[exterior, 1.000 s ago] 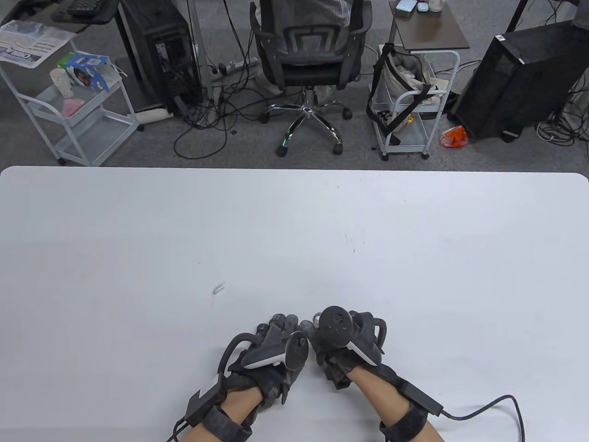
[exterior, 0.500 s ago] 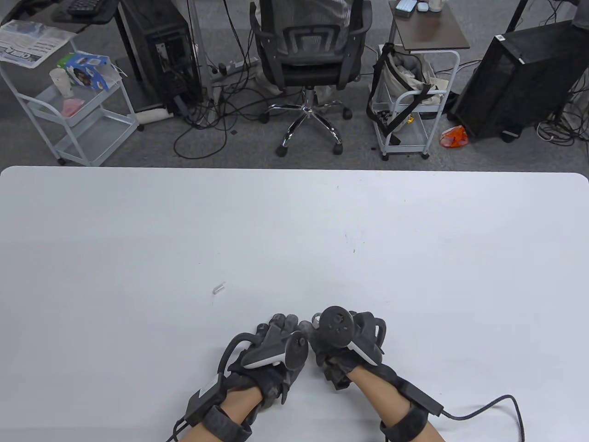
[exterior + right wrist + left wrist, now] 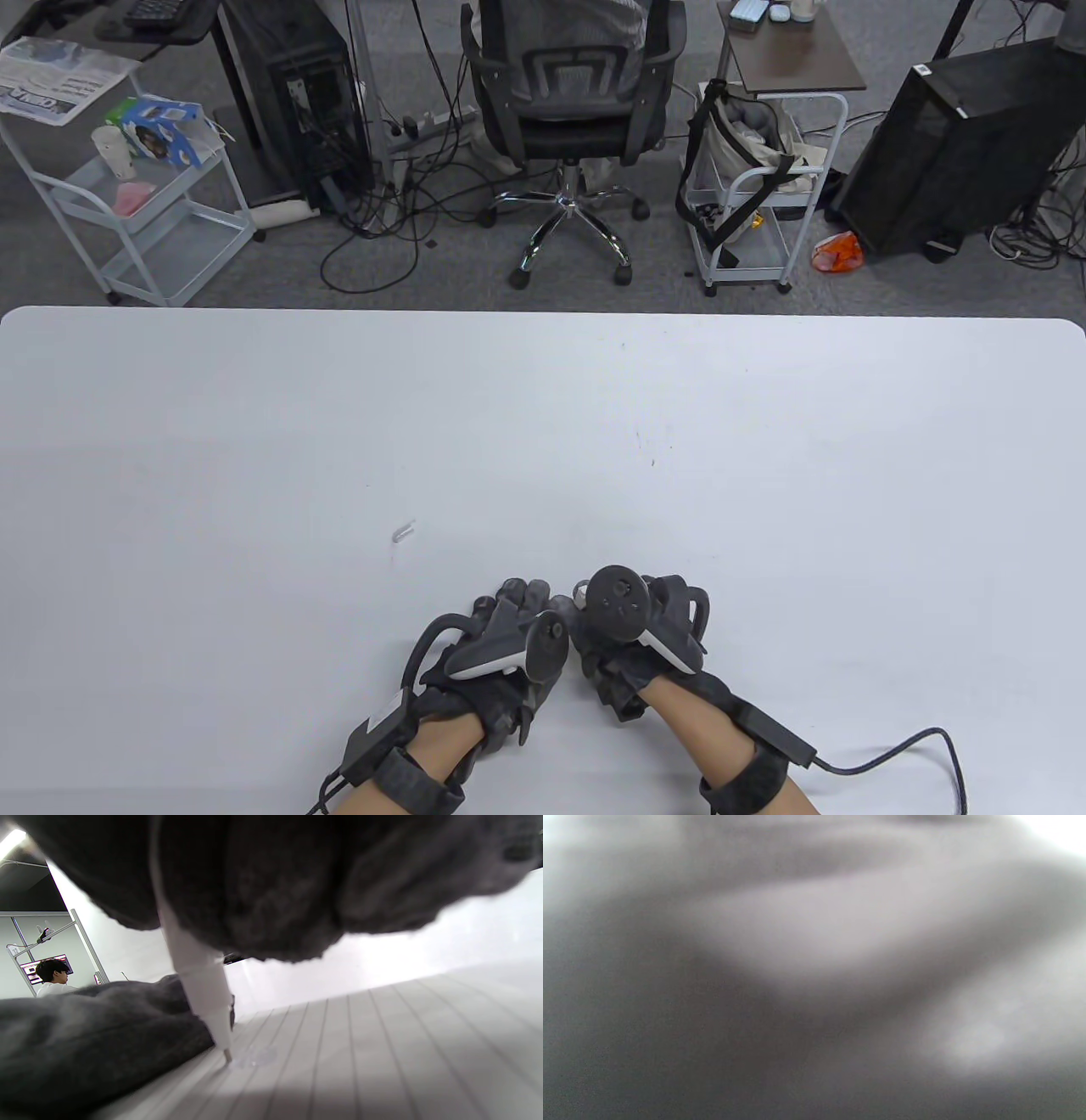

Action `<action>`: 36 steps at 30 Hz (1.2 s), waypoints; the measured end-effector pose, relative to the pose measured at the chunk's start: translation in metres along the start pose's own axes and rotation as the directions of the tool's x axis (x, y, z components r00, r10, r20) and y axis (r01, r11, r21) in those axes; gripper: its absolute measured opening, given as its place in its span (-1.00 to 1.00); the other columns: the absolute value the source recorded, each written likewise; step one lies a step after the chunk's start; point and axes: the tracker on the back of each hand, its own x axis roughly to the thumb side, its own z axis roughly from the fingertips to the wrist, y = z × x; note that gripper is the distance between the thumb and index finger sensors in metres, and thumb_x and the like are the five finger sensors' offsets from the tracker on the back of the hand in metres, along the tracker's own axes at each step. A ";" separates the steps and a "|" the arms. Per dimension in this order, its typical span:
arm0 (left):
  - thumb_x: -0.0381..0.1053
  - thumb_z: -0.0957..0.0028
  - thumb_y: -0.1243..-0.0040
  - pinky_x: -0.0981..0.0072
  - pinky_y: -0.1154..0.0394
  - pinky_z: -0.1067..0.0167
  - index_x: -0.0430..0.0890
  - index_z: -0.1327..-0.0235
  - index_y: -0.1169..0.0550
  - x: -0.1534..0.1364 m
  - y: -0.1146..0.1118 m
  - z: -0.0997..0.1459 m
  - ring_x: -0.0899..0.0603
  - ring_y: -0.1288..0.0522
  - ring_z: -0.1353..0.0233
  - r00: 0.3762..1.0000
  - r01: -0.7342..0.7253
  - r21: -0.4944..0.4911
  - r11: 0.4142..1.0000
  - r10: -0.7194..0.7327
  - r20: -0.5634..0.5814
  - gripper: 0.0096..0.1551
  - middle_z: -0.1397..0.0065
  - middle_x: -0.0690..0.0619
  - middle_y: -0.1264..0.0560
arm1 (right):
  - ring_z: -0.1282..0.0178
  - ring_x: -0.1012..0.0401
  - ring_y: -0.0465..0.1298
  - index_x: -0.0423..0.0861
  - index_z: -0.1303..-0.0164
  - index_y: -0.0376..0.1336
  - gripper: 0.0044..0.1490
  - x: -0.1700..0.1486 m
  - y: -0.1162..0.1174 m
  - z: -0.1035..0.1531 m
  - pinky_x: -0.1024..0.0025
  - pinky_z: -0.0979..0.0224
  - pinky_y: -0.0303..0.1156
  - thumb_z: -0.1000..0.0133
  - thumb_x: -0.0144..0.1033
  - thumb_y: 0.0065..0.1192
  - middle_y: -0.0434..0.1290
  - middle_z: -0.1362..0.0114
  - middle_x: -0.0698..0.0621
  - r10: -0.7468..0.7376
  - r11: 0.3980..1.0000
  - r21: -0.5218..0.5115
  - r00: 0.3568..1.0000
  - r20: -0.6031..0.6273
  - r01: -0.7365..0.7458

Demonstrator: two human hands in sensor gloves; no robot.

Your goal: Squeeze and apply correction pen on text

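Note:
My right hand grips a white correction pen held nearly upright. Its metal tip touches a sheet of lined paper, beside a small wet blob of fluid. My gloved right fingers wrap the pen's barrel from above. My left hand lies palm down just left of the right hand, and in the right wrist view it rests on the paper next to the tip. In the table view the hands hide the pen and the paper. The left wrist view is only a grey blur.
A small clear cap-like piece lies on the white table up-left of the hands. A cable trails from my right wrist across the table's bottom right. Beyond the far edge stand an office chair and carts.
My right hand has shifted a few pixels to the left. The left hand and the cap-like piece have not moved.

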 end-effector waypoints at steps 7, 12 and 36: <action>0.29 -0.01 0.32 -0.13 0.15 -0.57 0.09 -0.48 0.23 0.000 0.000 0.000 -0.22 0.30 -0.70 1.000 0.000 0.000 1.000 0.000 0.000 -0.15 -0.68 0.03 0.36 | 0.54 0.06 0.63 -0.11 0.50 0.56 -0.52 -0.003 -0.002 0.000 0.10 0.06 0.60 0.09 0.13 0.40 0.69 0.49 0.00 0.025 1.000 -0.006 1.000 -0.005 -0.025; 0.29 -0.01 0.32 -0.13 0.15 -0.57 0.09 -0.48 0.23 0.000 0.000 0.000 -0.22 0.30 -0.70 1.000 0.000 0.000 1.000 0.000 0.000 -0.15 -0.68 0.03 0.36 | 0.54 0.07 0.63 -0.11 0.50 0.56 -0.52 -0.002 -0.002 0.001 0.11 0.06 0.60 0.09 0.13 0.40 0.69 0.49 0.00 0.029 1.000 -0.005 1.000 0.001 -0.029; 0.29 -0.01 0.32 -0.13 0.15 -0.57 0.09 -0.48 0.23 0.000 0.000 0.000 -0.22 0.30 -0.70 1.000 0.000 0.000 1.000 0.000 0.001 -0.15 -0.68 0.03 0.36 | 0.55 0.07 0.63 -0.11 0.51 0.57 -0.52 -0.005 -0.004 0.002 0.10 0.08 0.60 0.09 0.13 0.41 0.69 0.50 0.00 0.043 0.999 0.003 0.999 -0.011 -0.043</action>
